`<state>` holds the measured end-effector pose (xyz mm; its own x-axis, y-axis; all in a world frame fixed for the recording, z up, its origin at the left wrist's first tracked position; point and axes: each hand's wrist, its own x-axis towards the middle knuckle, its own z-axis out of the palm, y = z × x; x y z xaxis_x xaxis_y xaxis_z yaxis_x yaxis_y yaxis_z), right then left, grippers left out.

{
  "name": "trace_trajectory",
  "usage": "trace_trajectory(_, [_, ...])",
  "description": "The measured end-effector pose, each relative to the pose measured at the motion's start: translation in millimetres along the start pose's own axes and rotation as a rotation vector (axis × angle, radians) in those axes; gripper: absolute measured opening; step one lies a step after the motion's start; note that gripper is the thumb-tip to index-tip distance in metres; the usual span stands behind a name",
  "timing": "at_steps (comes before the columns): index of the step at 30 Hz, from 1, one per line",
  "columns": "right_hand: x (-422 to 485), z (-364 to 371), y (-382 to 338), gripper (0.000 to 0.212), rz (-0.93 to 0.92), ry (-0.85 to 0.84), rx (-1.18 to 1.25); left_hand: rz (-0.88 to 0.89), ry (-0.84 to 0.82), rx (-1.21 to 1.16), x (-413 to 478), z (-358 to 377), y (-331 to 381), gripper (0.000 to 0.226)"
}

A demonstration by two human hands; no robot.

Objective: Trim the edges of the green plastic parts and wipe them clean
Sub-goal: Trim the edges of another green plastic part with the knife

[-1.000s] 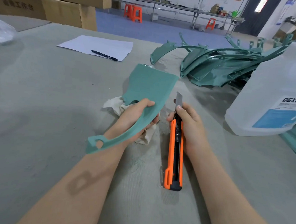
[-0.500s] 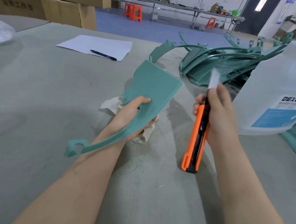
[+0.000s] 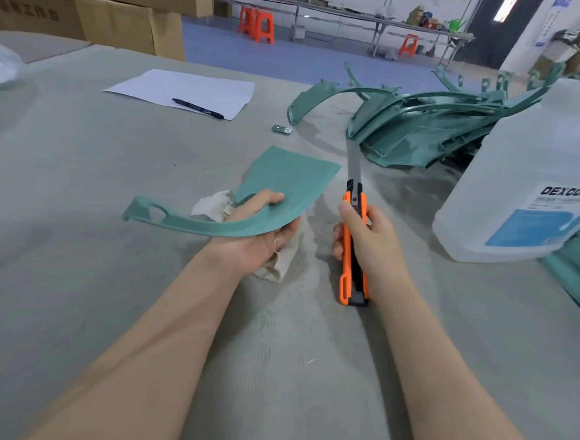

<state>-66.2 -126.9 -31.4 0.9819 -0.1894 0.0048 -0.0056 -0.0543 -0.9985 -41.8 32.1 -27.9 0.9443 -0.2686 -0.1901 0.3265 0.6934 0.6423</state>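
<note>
My left hand (image 3: 259, 233) grips a green plastic part (image 3: 284, 181) with a flat wide end and a long curved arm ending in a loop at the left. It holds the part just above a crumpled white cloth (image 3: 279, 253) on the table. My right hand (image 3: 366, 239) holds an orange utility knife (image 3: 353, 245) upright beside the part's right edge. The knife's long blade (image 3: 353, 164) is extended and points away from me, not touching the part.
A pile of green plastic parts (image 3: 425, 126) lies at the back right. A large translucent jug labelled DEXCON (image 3: 539, 175) stands at the right. A sheet of paper (image 3: 184, 88) with a black pen (image 3: 197, 108) lies at the back. Cardboard boxes (image 3: 117, 12) stand behind the table.
The left hand turned the green part so its looped arm points left and flatter. The right hand swung the knife out right, then back beside the part, and the blade now sticks out much further.
</note>
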Motion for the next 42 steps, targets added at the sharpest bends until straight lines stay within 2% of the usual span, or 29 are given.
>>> trace_trajectory(3, [0, -3, -3, 0.020, 0.012, -0.052, 0.115, -0.012, 0.024, -0.033, -1, 0, 0, 0.022])
trace_trajectory(8, [-2, -7, -5, 0.030, 0.018, -0.137, 0.161, -0.037, 0.074, -0.105, -4, 1, 4, 0.016])
trace_trajectory(20, [-1, -8, -5, 0.032, 0.022, -0.182, 0.194, -0.043, 0.078, -0.095, -5, 2, 5, 0.014])
trace_trajectory(37, [-4, -3, -6, 0.032, -0.019, -0.174, 0.057, -0.046, 0.042, -0.171, -4, -3, 6, 0.017])
trace_trajectory(42, [-3, 16, -8, 0.036, 0.004, -0.058, 0.025, 0.000, 0.053, -0.224, -4, -1, 2, 0.015])
